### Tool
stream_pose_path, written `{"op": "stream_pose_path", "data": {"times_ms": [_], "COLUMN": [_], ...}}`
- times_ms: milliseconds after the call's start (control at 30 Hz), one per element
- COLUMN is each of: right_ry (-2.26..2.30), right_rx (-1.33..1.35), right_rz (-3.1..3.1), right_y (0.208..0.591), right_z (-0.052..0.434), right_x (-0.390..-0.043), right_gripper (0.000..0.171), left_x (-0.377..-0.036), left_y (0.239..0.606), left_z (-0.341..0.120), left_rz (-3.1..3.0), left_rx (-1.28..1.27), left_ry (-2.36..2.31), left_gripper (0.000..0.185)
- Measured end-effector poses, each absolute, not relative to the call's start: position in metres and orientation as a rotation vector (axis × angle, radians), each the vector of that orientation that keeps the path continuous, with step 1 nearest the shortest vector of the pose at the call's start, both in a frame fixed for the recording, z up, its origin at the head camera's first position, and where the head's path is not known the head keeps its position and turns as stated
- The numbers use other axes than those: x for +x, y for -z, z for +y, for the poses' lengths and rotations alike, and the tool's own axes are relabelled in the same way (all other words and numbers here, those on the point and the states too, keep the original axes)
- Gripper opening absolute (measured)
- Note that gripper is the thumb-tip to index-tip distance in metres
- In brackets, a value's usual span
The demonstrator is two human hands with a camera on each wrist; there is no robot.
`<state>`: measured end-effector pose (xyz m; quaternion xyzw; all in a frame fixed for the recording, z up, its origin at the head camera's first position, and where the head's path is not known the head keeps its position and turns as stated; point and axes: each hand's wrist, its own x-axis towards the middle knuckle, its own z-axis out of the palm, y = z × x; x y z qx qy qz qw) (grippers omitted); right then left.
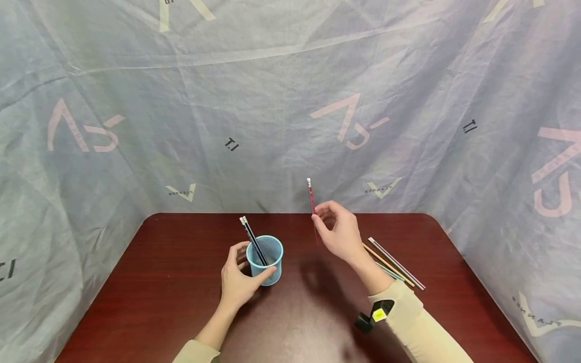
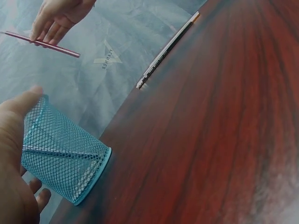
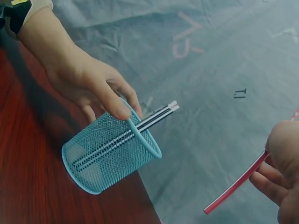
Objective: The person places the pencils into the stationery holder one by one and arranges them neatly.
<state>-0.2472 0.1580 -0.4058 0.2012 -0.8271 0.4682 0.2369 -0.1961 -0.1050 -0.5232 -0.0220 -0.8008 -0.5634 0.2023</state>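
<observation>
A light-blue wire-mesh pencil cup (image 1: 271, 277) stands on the table with two dark striped pencils (image 1: 251, 235) leaning in it, their white eraser ends above the rim. My left hand (image 1: 238, 280) holds the cup from its left side, thumb across the near rim and fingers behind. To the right and higher, my right hand (image 1: 341, 233) pinches a red pencil (image 1: 311, 195) between thumb and fingers. That pencil is in the air, nearly upright, its white eraser end up. In the right wrist view, its lower end (image 3: 208, 210) points down beside the cup.
Several pencils lie on the dark red wooden table (image 1: 181, 272), right of the right forearm: a silver-grey one (image 1: 399, 264), an orange one (image 1: 406, 280) and a green one (image 1: 394, 273) among them. A grey printed cloth (image 1: 272, 126) hangs behind the table and along its sides.
</observation>
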Motion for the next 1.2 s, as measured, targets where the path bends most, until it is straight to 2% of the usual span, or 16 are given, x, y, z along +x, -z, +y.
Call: {"op": "stream_pose_path", "data": {"times_ms": [500,1200], "right_ry": [-1.511,-1.489], "right_rx": [0.616,0.726], "right_rz": [-2.184,-2.297], "right_y": [0.399,0.419], "right_z": [0.122,0.083], "right_x": [-0.254,-0.257], "right_gripper": [0.01,0.008], "left_x": [-0.196,-0.197], "left_y": [0.518,0.518], "left_z": [-0.11,-0.109], "left_rz": [-2.155,-2.135], "left_rx": [-0.116,-0.14], "left_ry": [1.687,1.71], "left_gripper": [0.077,0.07]}}
